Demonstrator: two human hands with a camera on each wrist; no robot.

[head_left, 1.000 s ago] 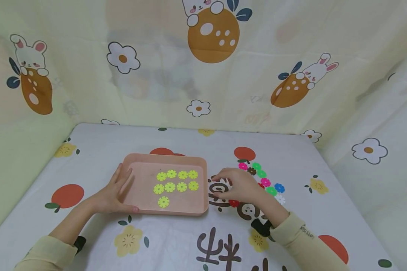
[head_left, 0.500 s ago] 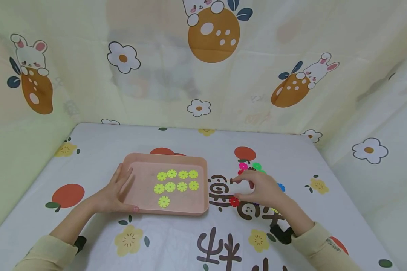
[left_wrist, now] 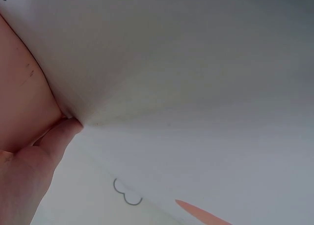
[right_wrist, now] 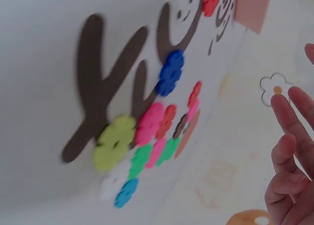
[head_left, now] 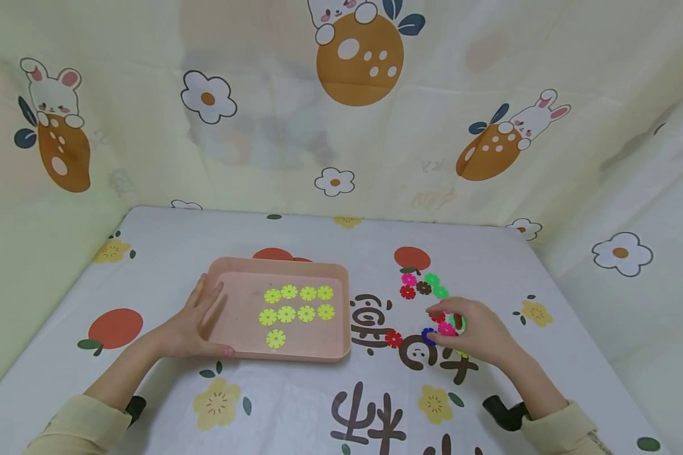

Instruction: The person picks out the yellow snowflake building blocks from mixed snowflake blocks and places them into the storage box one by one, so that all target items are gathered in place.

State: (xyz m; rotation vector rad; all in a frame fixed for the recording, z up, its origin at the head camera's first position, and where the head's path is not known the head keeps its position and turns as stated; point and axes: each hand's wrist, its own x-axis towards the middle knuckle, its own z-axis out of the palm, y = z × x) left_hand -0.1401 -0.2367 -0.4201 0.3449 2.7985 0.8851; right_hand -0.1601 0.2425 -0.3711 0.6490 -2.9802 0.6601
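My left hand (head_left: 188, 328) rests on the left side of a pink tray (head_left: 233, 316), fingers straight along its edge and thumb at the front. In the left wrist view the thumb (left_wrist: 44, 156) touches the tray wall (left_wrist: 24, 92). Several yellow flower-shaped pieces (head_left: 286, 314) lie in the tray in loose rows. My right hand (head_left: 480, 332) is over loose flower pieces on the cloth, thumb and forefinger apart, holding nothing visible. Close to its fingers are a dark blue flower piece (head_left: 429, 335) and a pink one (head_left: 446, 328). A yellow-green flower piece (right_wrist: 115, 144) lies among them.
A red flower piece (head_left: 394, 339) lies alone right of the tray. Farther back are brown (head_left: 424, 288), green (head_left: 432, 279) and red (head_left: 408, 292) ones. White (right_wrist: 115, 181) and light blue (right_wrist: 126, 193) pieces show in the right wrist view. A patterned curtain (head_left: 262, 145) hangs behind the table.
My right hand has moved from beside the tray rightward to the loose flower pieces, uncovering the back cluster. The left hand and tray have stayed in place.
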